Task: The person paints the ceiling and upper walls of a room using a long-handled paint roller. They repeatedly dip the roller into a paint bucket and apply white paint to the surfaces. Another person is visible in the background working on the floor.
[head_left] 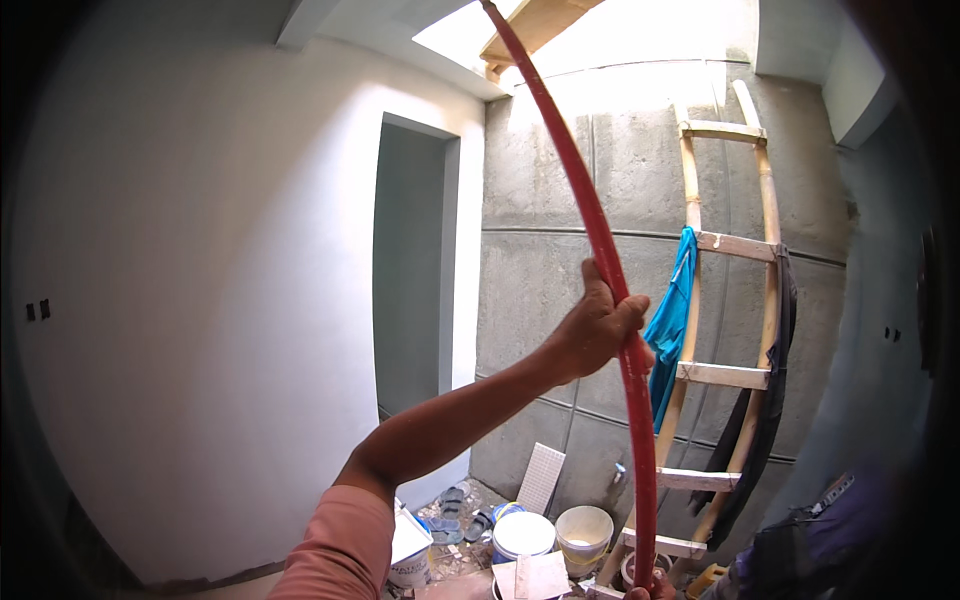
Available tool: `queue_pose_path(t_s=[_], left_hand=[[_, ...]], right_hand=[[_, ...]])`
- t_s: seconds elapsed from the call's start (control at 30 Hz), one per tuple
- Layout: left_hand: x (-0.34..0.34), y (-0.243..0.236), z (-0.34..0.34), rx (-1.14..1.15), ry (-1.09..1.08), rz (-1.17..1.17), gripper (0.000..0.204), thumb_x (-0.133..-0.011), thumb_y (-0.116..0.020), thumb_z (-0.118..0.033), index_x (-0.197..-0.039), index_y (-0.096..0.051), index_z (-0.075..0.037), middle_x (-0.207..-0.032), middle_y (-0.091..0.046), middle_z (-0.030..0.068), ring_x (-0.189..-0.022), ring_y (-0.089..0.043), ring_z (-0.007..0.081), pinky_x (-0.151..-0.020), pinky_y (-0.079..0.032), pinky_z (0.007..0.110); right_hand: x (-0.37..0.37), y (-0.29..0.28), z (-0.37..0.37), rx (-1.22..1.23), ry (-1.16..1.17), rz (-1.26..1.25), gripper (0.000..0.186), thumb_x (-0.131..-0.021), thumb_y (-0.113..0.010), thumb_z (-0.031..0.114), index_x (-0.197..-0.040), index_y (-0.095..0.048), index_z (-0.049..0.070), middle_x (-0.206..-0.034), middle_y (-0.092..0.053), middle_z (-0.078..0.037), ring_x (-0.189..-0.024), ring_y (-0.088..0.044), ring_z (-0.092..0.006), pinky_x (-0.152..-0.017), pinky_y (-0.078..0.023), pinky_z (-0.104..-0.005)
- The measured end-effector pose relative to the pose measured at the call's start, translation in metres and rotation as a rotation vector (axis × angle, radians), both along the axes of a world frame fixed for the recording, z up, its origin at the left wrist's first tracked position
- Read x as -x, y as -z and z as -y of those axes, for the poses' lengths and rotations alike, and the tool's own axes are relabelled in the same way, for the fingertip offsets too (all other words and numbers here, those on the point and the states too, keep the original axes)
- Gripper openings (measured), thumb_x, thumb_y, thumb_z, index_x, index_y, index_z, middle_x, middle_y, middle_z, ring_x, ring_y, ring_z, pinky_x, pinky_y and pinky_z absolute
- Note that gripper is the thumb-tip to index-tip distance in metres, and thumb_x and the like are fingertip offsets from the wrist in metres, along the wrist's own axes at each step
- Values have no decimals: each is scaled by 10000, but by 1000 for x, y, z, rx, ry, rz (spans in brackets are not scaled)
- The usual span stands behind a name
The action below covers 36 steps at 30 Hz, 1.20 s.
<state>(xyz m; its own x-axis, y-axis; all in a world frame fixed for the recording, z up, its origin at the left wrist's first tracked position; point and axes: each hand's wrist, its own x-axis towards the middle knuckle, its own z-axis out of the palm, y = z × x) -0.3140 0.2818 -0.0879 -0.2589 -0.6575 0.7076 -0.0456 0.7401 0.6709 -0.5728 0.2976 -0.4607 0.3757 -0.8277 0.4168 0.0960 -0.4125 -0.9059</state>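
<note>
A long red pole [590, 215], slightly curved, rises from the lower edge toward the bright roof opening. My left hand [610, 325] is wrapped round it at mid height, with my pink-sleeved arm [450, 420] reaching up from the bottom. My right hand [650, 588], mostly cut off by the lower edge, grips the pole near the bottom. Behind the pole a bamboo ladder [725, 242] with light wooden rungs leans on the grey wall [535, 170]. A turquoise cloth [670, 330] and dark clothes [785, 310] hang on it.
A doorway [410, 270] opens in the white wall [200, 300]. On the littered floor stand buckets [585, 530], sandals [450, 510], a leaning tile [540, 470] and loose boards [530, 580]. A purple bag-like pile [820, 550] lies at lower right. A wooden plank [535, 30] spans the opening overhead.
</note>
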Motion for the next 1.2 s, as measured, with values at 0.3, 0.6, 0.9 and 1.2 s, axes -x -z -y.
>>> queue_pose_path(t_s=[0.3, 0.6, 0.9, 1.2], left_hand=[[-25, -10, 12, 31, 110, -150, 552, -909, -452, -134, -1268, -44, -40, -819, -452, 91, -536, -614, 198, -514, -592, 369], [-84, -4, 33, 65, -111, -307, 525, -881, -492, -99, -1237, -114, -21, -747, -435, 89, -481, -551, 162, -434, -563, 342], [-173, -63, 73, 141, -194, -366, 532, -858, -457, -48, -1236, -84, -5, -738, -435, 92, -471, -522, 149, -403, -548, 338], [-82, -16, 40, 42, -8, -178, 642, -887, -485, -98, -1273, 21, -16, -789, -439, 114, -528, -573, 181, -492, -587, 401]], right_hand=[[-27, -30, -23, 190, 231, -142, 309, -895, -539, 131, -1166, -471, -2, -748, -517, 29, -557, -429, -37, -468, -343, -195], [-134, -91, -4, 322, 218, 5, 282, -914, -516, 138, -1163, -487, 7, -656, -485, 37, -514, -432, -26, -423, -333, -185], [-184, -193, 8, 62, -38, -21, 342, -896, -558, 180, -1175, -488, -6, -626, -526, -5, -502, -459, -53, -448, -348, -214], [-112, -107, 8, 168, 24, 108, 291, -921, -506, 155, -1177, -475, 20, -617, -452, 51, -462, -393, -24, -385, -307, -184]])
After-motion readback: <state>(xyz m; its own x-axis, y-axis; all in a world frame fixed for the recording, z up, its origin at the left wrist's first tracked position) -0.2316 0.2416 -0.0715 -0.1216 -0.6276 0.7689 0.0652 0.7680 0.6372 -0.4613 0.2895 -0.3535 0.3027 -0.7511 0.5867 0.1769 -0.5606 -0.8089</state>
